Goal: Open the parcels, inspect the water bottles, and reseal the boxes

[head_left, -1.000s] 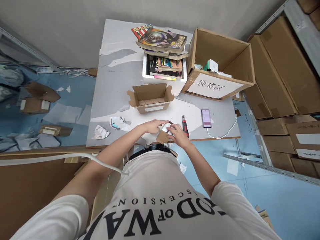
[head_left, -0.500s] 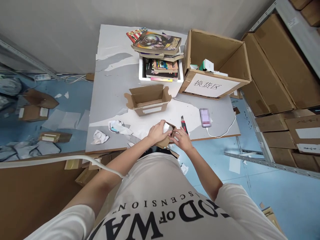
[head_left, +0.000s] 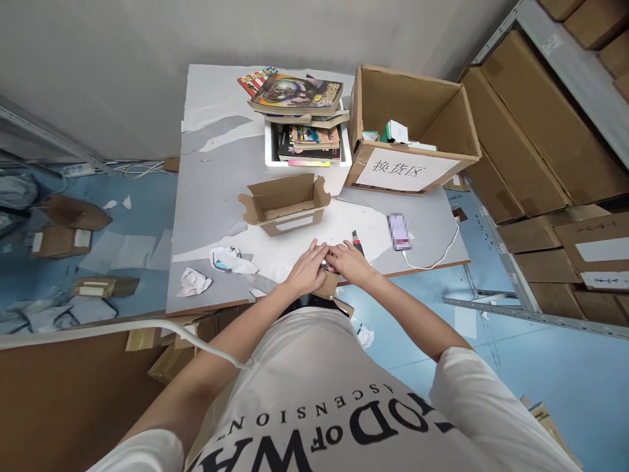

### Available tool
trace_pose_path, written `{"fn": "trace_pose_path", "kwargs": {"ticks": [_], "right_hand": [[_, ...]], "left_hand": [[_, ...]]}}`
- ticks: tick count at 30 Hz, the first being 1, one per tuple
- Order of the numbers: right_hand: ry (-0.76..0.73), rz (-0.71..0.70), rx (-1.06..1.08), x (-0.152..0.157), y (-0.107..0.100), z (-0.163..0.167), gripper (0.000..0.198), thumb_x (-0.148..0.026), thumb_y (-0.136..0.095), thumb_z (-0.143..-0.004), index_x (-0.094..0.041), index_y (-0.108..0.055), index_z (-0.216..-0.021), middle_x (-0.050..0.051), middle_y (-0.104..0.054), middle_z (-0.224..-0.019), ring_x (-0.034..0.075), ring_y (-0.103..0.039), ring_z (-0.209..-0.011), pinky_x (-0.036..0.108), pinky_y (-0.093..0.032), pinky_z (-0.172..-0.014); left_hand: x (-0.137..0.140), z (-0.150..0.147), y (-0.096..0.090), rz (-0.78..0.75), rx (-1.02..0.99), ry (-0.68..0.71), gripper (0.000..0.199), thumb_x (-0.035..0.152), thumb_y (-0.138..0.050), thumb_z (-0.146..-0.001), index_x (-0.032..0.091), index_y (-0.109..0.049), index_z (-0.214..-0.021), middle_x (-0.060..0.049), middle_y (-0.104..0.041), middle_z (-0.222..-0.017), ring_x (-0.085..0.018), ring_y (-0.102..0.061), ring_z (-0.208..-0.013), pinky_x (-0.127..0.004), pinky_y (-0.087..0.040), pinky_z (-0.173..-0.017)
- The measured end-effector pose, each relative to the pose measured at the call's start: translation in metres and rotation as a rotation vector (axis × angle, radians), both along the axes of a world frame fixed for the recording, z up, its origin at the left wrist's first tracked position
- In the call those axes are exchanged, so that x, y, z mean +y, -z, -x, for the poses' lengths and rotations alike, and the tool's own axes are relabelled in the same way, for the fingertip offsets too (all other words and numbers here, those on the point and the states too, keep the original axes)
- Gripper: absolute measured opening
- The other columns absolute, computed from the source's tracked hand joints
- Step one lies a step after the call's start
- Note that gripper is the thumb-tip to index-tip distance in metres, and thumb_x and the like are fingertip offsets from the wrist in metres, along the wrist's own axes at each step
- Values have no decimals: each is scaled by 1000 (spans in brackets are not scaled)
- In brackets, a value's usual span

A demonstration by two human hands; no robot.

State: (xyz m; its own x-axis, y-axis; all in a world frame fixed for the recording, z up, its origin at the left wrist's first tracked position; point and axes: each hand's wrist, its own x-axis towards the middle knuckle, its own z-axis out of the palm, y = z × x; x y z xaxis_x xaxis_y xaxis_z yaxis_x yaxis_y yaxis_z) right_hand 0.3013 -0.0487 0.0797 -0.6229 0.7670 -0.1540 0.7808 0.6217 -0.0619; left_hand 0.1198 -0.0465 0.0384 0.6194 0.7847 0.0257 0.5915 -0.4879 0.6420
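Note:
A small brown cardboard box point(head_left: 327, 286) is at the table's front edge, close to my body. My left hand point(head_left: 307, 269) grips it from the left, its fingers bent over the top. From the right, my right hand point(head_left: 350, 263) closes on the same box, and the fingertips of both hands meet above it. My fingers hide most of the box's upper part and whatever is inside. Just beyond my right hand lies a black and red utility knife point(head_left: 358, 242). An open cardboard box point(head_left: 293, 221) stands farther back on the table.
Crumpled paper point(head_left: 195, 282) and a torn white wrapper point(head_left: 233, 261) lie at the left. Books fill a white bin point(head_left: 339, 176). A large labelled carton point(head_left: 366, 131) stands beside it. A phone point(head_left: 399, 231) with a charging cable lies at the right.
Both hands have come together over the small box, with my right hand now across its top. The white item seen in it before is now covered. The view has shifted slightly.

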Motion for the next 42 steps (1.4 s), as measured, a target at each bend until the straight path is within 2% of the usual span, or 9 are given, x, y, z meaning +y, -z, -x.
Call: {"fn": "trace_pose_path", "kwargs": {"ticks": [3,5,8,11,21,28,34,39,42], "right_hand": [[-113,-14,-93,12,-6,3,30,-19,-57,-87,-11,-58,-116,14,-64,-112,26,-56,-102,42,-35,-96],[-233,-18,-115,16,-9,2,27,-18,-53,-89,-11,-58,-115,14,-64,-110,25,-57,-100,39,-38,-88],[-381,-9,-124,16,-9,1,25,-15,-45,-93,-13,-55,-116,12,-64,-112,23,-58,-98,35,-39,-79],[-364,4,-164,16,-7,2,26,-16,-43,-94,-14,-51,-119,13,-62,-118,22,-59,-100,33,-39,-75],[-570,40,-264,36,-20,12,22,-22,-49,-91,-14,-50,-112,15,-62,-111,23,-59,-95,33,-35,-72],[-423,7,-86,51,-82,0,26,-29,-62,-81,-18,-54,-103,9,-62,-97,22,-54,-85,31,-32,-70],[-203,-95,297,68,-119,-22,27,-32,-65,-74,-21,-57,-98,10,-61,-108,24,-52,-93,34,-37,-79],[-37,-188,589,68,-132,-32,29,-31,-68,-70,-21,-57,-95,7,-62,-97,23,-55,-89,39,-41,-83],[28,-119,738,66,-141,-31,27,-26,-68,-68,-21,-57,-93,4,-62,-93,18,-54,-76,36,-44,-76]], "left_hand": [[-1,-6,0,109,71,16,107,39,-70,-66,9,-8,-149,-23,-22,-153,-38,-16,-143,-60,-19,-111],[3,-7,3,157,94,-16,120,44,-76,-58,11,-5,-149,-24,-26,-151,-39,-21,-141,-62,-15,-111],[11,-6,11,197,62,-40,108,43,-79,-55,15,-23,-144,-20,-45,-140,-36,-41,-131,-58,-20,-111],[17,-5,20,215,-6,-35,80,39,-78,-57,18,-43,-126,-13,-59,-121,-32,-57,-112,-49,-38,-101],[14,-3,24,249,-129,-102,69,33,-77,-56,19,-47,-117,-9,-59,-113,-28,-60,-103,-38,-48,-87],[24,-1,29,207,-146,-160,68,38,-77,-57,18,-48,-115,-9,-58,-114,-30,-59,-105,-40,-48,-89],[50,6,29,180,-200,-248,90,44,-79,-56,15,-38,-131,-14,-54,-124,-33,-54,-114,-45,-46,-93],[61,9,32,200,-204,-317,127,52,-83,-48,14,-13,-147,-22,-31,-147,-38,-33,-136,-50,-34,-107],[59,12,23,187,-178,-314,136,58,-82,-46,15,-4,-149,-23,-20,-152,-40,-18,-142,-53,-25,-111]]}}
